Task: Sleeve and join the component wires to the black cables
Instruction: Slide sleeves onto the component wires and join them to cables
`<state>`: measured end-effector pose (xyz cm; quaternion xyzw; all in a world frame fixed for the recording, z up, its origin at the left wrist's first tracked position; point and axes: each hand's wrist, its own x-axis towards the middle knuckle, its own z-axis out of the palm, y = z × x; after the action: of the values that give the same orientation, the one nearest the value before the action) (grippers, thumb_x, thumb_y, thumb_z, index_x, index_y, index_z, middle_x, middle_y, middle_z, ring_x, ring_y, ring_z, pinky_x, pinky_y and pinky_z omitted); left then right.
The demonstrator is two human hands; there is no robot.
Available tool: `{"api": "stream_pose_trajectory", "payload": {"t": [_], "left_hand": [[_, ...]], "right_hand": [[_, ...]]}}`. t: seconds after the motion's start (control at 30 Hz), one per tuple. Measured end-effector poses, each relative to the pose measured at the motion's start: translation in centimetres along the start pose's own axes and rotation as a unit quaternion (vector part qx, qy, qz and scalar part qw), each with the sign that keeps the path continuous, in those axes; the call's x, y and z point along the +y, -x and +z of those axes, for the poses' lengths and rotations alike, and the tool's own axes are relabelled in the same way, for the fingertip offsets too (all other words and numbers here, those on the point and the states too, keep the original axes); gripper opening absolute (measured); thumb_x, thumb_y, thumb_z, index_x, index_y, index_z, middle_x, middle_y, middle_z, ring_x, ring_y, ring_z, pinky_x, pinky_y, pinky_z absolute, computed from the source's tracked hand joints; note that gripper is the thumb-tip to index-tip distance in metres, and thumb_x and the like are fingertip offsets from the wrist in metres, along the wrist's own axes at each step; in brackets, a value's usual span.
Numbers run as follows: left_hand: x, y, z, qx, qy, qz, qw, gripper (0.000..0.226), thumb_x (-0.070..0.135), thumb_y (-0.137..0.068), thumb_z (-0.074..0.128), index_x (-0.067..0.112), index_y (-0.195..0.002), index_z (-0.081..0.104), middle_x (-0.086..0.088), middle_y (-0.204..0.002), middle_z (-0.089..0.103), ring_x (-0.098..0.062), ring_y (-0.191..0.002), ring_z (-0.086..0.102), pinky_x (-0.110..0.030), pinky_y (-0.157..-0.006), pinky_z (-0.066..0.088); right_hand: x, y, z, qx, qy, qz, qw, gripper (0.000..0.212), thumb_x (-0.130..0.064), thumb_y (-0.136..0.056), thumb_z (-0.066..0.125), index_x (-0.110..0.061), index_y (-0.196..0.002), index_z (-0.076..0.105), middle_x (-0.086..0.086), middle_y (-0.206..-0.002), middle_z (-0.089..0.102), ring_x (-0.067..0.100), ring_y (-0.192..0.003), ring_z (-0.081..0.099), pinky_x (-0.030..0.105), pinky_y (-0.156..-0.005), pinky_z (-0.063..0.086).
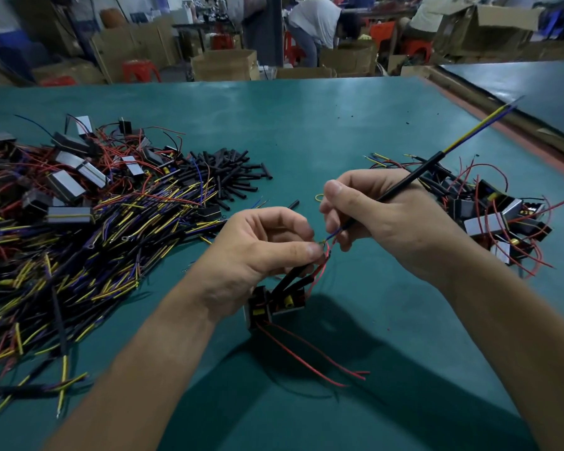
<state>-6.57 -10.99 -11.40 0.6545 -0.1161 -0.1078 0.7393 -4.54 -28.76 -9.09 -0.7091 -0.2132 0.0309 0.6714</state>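
Observation:
My left hand [258,252] pinches the bare wire ends at its fingertips and holds short black sleeves [293,277] that run down to a small black component [267,304]. The component hangs just above the green table, with red wires [310,359] trailing toward me. My right hand [381,216] grips a black cable [414,179], which slants up to the right and ends in yellow and blue cores [479,126]. The cable's near blue and yellow ends meet the component's red wire between both hands' fingertips [328,242].
A big heap of black cables with yellow and blue ends [88,255] and components [66,187] covers the left of the green table [306,125]. Loose black sleeves [228,174] lie behind it. Joined components with red wires [495,216] pile up at right. Boxes and people stand beyond.

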Motion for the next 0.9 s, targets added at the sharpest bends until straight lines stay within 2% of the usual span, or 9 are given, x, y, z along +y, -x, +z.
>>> {"api": "stream_pose_trajectory", "payload": {"t": [0.1, 0.2, 0.27, 0.33, 0.53, 0.77, 0.9], "left_hand": [[-0.1, -0.1, 0.0, 0.029, 0.006, 0.042, 0.999, 0.022, -0.003, -0.062, 0.076, 0.017, -0.066, 0.068, -0.005, -0.064, 0.069, -0.013, -0.053, 0.064, -0.020, -0.056, 0.051], [-0.1, -0.3, 0.0, 0.076, -0.023, 0.073, 0.994, 0.022, -0.004, -0.067, 0.076, 0.012, -0.072, 0.063, -0.005, -0.065, 0.068, -0.014, -0.054, 0.062, -0.023, -0.057, 0.052], [-0.1, -0.4, -0.1, 0.100, -0.036, 0.075, 0.992, 0.020, -0.010, -0.080, 0.066, 0.008, -0.076, 0.061, -0.006, -0.063, 0.065, -0.016, -0.052, 0.058, -0.023, -0.054, 0.051], [-0.1, -0.5, -0.1, 0.109, -0.035, 0.067, 0.991, 0.020, -0.011, -0.086, 0.059, 0.007, -0.078, 0.061, -0.006, -0.063, 0.064, -0.016, -0.052, 0.056, -0.022, -0.053, 0.051], [-0.4, -0.5, 0.0, 0.113, -0.056, 0.066, 0.990, 0.015, -0.005, -0.086, 0.064, 0.009, -0.079, 0.064, -0.002, -0.065, 0.069, -0.014, -0.056, 0.061, -0.023, -0.055, 0.055], [-0.4, -0.5, -0.1, 0.127, -0.056, 0.074, 0.988, 0.010, 0.000, -0.083, 0.069, 0.008, -0.081, 0.065, -0.007, -0.072, 0.073, -0.017, -0.059, 0.066, -0.028, -0.061, 0.057], [-0.6, -0.7, -0.3, 0.150, -0.097, 0.092, 0.980, 0.009, 0.001, -0.082, 0.072, 0.009, -0.080, 0.067, -0.004, -0.070, 0.070, -0.015, -0.066, 0.065, -0.031, -0.067, 0.057]], "right_hand": [[0.0, 0.0, -0.2, -0.015, -0.013, 0.041, 0.999, 0.033, -0.038, -0.082, 0.059, -0.006, -0.077, 0.065, 0.004, -0.064, 0.062, 0.018, -0.053, 0.054, 0.027, -0.052, 0.051], [0.2, 0.0, -0.6, -0.033, 0.024, 0.063, 0.997, 0.011, -0.013, -0.091, 0.063, -0.007, -0.082, 0.065, 0.005, -0.065, 0.061, 0.018, -0.057, 0.056, 0.028, -0.056, 0.052], [0.4, 0.0, -0.7, -0.032, 0.034, 0.063, 0.997, 0.013, 0.001, -0.090, 0.062, -0.007, -0.080, 0.065, 0.004, -0.061, 0.060, 0.017, -0.056, 0.055, 0.028, -0.056, 0.053], [0.6, 0.0, -0.6, -0.019, 0.020, 0.060, 0.998, 0.018, 0.007, -0.089, 0.061, -0.008, -0.077, 0.062, 0.003, -0.058, 0.060, 0.015, -0.053, 0.054, 0.026, -0.055, 0.053], [0.7, -0.2, -0.7, -0.001, 0.015, 0.039, 0.999, 0.015, 0.000, -0.091, 0.062, -0.008, -0.079, 0.064, 0.002, -0.064, 0.064, 0.014, -0.056, 0.056, 0.026, -0.057, 0.054], [1.0, -0.7, -0.2, 0.084, -0.003, 0.011, 0.996, 0.018, -0.008, -0.094, 0.060, -0.007, -0.078, 0.066, 0.001, -0.060, 0.066, 0.011, -0.049, 0.052, 0.022, -0.050, 0.052], [1.0, -0.8, -0.5, 0.111, -0.007, 0.012, 0.994, 0.021, -0.012, -0.097, 0.058, -0.008, -0.077, 0.065, -0.001, -0.058, 0.065, 0.011, -0.048, 0.052, 0.022, -0.049, 0.051]]}}
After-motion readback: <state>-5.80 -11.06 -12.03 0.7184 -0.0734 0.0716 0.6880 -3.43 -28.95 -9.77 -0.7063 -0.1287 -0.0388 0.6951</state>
